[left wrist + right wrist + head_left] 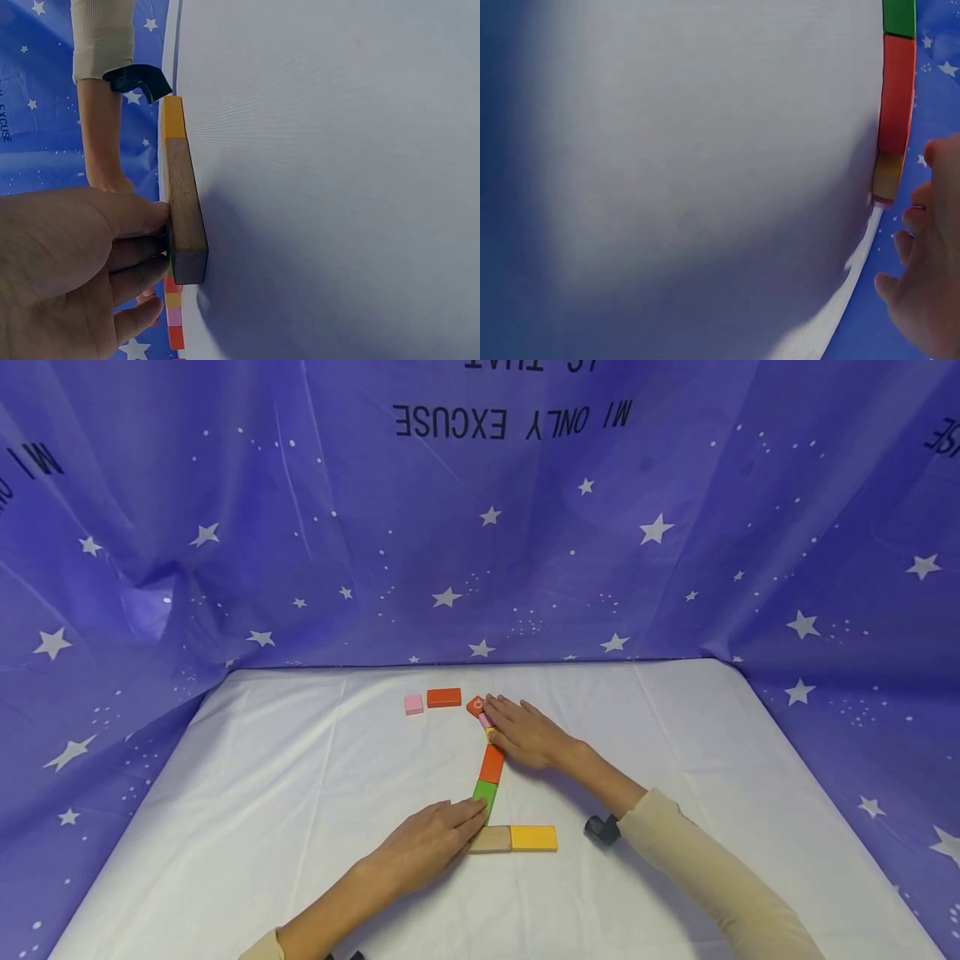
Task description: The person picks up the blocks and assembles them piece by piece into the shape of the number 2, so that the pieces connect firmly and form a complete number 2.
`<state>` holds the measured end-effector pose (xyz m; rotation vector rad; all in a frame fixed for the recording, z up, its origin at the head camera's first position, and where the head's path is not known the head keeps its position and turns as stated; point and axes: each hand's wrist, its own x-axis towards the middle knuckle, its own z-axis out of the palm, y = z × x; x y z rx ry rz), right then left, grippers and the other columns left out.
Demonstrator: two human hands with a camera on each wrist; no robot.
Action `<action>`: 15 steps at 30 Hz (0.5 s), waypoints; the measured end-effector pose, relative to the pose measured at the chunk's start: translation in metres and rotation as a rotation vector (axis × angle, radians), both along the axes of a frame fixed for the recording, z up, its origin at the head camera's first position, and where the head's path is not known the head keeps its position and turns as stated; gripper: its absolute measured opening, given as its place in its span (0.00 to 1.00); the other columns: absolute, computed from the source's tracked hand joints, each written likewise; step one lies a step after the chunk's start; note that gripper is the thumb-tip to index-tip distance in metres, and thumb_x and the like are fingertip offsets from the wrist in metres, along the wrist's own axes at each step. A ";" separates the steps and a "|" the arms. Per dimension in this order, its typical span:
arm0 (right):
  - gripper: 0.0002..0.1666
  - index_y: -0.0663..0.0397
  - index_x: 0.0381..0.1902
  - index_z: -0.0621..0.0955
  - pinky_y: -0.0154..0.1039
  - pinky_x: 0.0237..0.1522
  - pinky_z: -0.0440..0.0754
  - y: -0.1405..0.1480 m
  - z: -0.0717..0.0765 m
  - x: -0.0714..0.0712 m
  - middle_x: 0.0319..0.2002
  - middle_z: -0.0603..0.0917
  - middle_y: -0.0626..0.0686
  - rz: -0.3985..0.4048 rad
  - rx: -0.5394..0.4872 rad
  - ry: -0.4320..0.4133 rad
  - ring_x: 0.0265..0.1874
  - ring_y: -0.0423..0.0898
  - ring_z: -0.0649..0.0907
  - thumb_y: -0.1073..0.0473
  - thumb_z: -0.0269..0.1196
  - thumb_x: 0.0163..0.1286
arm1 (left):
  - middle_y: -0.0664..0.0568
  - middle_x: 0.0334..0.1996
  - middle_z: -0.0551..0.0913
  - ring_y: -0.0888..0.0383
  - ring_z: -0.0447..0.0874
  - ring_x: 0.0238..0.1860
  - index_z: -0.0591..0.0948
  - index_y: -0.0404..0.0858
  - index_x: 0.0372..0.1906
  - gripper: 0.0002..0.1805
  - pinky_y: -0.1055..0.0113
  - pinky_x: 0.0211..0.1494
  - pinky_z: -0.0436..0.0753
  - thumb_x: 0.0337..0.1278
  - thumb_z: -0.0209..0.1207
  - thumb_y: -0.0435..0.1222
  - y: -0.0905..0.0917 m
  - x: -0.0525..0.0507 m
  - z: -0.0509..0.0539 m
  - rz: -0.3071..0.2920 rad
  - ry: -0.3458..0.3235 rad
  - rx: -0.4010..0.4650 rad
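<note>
Straight fingers of the left hand (429,846) reach the green block (483,792). Its thumb touches the plain wooden block (185,196) in the left wrist view. A yellow block (534,838) lies end to end with the wooden one. From the green block a row runs away from the person: an orange-red block (492,763), a small yellow block (490,735), a pink block (486,721) and a red block with a white mark (476,705). Outstretched, the right hand (534,737) lies along the row's far right side, partly hiding the small yellow and pink blocks.
Left of the row's far end lie a red block (444,697) and a pink block (413,704). A white cloth (300,802) covers the table. Purple starred curtains (525,560) surround its back and sides. A black wrist device (602,831) hangs at the right sleeve.
</note>
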<state>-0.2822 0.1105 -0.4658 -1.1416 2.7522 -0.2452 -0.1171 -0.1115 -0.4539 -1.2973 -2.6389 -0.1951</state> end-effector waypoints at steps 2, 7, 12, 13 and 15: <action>0.36 0.55 0.80 0.51 0.55 0.75 0.47 -0.001 0.000 0.002 0.79 0.49 0.54 0.007 0.021 -0.005 0.77 0.51 0.50 0.45 0.38 0.83 | 0.46 0.60 0.79 0.53 0.79 0.60 0.82 0.34 0.58 0.18 0.57 0.59 0.79 0.65 0.63 0.34 0.000 -0.001 0.000 -0.006 0.005 0.010; 0.36 0.55 0.80 0.49 0.55 0.75 0.48 -0.002 -0.002 0.004 0.79 0.48 0.54 0.024 0.057 -0.019 0.77 0.51 0.50 0.44 0.38 0.83 | 0.46 0.59 0.80 0.53 0.81 0.57 0.83 0.34 0.57 0.18 0.58 0.58 0.80 0.63 0.65 0.34 0.000 -0.002 0.000 -0.016 -0.005 0.043; 0.37 0.54 0.80 0.49 0.55 0.75 0.49 -0.002 -0.004 0.004 0.79 0.48 0.54 0.022 0.069 -0.023 0.77 0.51 0.50 0.44 0.39 0.83 | 0.46 0.57 0.81 0.53 0.81 0.56 0.84 0.35 0.54 0.16 0.60 0.58 0.80 0.62 0.66 0.34 0.002 -0.009 0.003 -0.030 -0.030 0.047; 0.37 0.55 0.80 0.49 0.56 0.74 0.49 -0.002 -0.004 0.004 0.79 0.48 0.54 0.022 0.067 -0.020 0.77 0.51 0.51 0.44 0.39 0.83 | 0.46 0.57 0.81 0.53 0.81 0.56 0.84 0.35 0.54 0.16 0.59 0.58 0.80 0.62 0.66 0.34 0.002 -0.011 0.005 -0.029 -0.051 0.038; 0.37 0.55 0.80 0.49 0.55 0.75 0.49 -0.003 -0.004 0.003 0.79 0.48 0.54 0.021 0.070 -0.015 0.77 0.51 0.50 0.44 0.39 0.83 | 0.46 0.58 0.81 0.52 0.80 0.58 0.83 0.35 0.55 0.18 0.58 0.60 0.78 0.62 0.66 0.35 0.001 -0.018 0.010 -0.009 -0.122 0.034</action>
